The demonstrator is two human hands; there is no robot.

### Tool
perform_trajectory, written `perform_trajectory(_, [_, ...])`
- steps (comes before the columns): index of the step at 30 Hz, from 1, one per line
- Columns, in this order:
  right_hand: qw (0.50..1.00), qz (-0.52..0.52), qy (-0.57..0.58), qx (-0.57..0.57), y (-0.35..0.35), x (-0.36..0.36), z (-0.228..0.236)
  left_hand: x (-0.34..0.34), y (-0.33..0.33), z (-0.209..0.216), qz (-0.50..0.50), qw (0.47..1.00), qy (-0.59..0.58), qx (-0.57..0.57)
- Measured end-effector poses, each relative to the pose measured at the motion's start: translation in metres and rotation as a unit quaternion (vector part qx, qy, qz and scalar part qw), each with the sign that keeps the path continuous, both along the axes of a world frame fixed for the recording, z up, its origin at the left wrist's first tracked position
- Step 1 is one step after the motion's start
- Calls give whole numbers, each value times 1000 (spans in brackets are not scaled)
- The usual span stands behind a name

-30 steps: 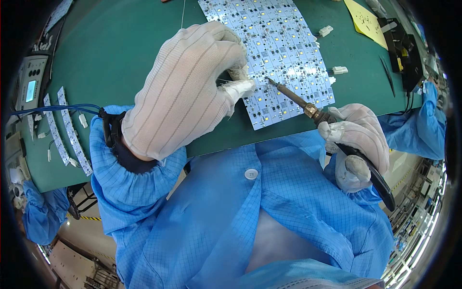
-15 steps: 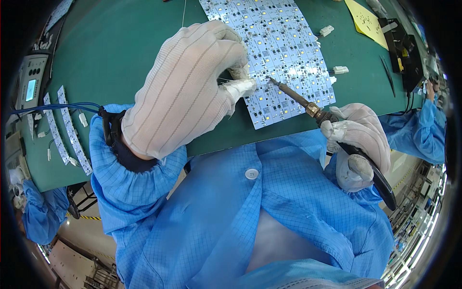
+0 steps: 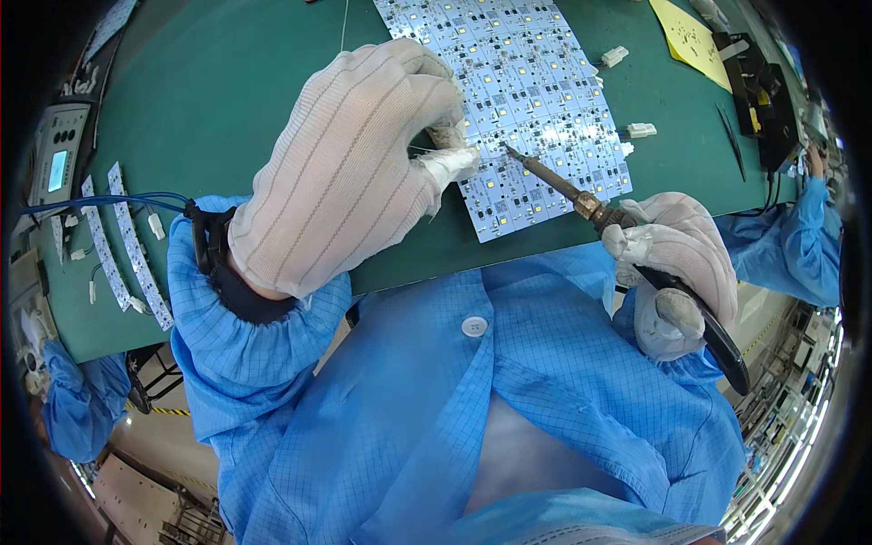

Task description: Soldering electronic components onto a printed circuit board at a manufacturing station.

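Note:
A white circuit board panel [image 3: 518,100] dotted with small yellow and black parts lies on the green mat. My gloved left hand [image 3: 350,168] is at its left edge, thumb and fingers pinched on a thin solder wire [image 3: 419,149]. The wire also shows running up behind the hand toward the far edge. In my gloved right hand [image 3: 677,263] is a soldering iron [image 3: 568,189] with a black handle, held from the right. Its tip meets or hovers just over the panel, a little right of my left fingertips; contact cannot be made out.
White connectors [image 3: 641,131] stick out along the panel's right side. Tweezers [image 3: 730,141], a yellow sheet [image 3: 692,44] and a black stand [image 3: 770,109] are at the right. Narrow board strips [image 3: 138,241] and a station with a lit display [image 3: 59,163] are at the left. A blue cable reaches my left wrist strap.
Hardly anything differs. The panel, both hands and the iron's tip sit a few pixels further left and up in the picture; both grips stay the same.

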State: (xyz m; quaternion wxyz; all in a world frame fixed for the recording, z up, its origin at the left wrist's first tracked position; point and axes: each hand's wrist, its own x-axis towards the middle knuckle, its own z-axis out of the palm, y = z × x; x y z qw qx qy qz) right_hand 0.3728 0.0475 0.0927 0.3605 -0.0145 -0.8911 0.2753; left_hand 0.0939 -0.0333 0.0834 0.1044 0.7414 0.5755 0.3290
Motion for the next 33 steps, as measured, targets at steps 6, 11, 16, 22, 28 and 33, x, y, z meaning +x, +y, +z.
perform_trajectory(6, [999, -34, -32, 25, -7, -8, 7, 1, 1, 2, -3, 1000, -3, -6])
perform_trajectory(11, [997, -70, 36, 8, -14, -18, 6, -1, 0, 6, 0, 1000, 17, 3])
perform_trajectory(16, [999, 21, 15, 45, 2, -6, 2, -1, -1, 5, -10, 1000, 5, -4])
perform_trajectory(22, [997, -37, 26, 62, -16, -35, 19, 0, 0, 5, -12, 1000, 4, -4])
perform_trajectory(28, [998, -52, 30, 6, -17, -30, 14, 0, 1, 3, -14, 1000, -1, -10])
perform_trajectory(33, [995, -103, 18, -5, -21, -24, 13, 1, 4, 3, -18, 1000, 0, -8])
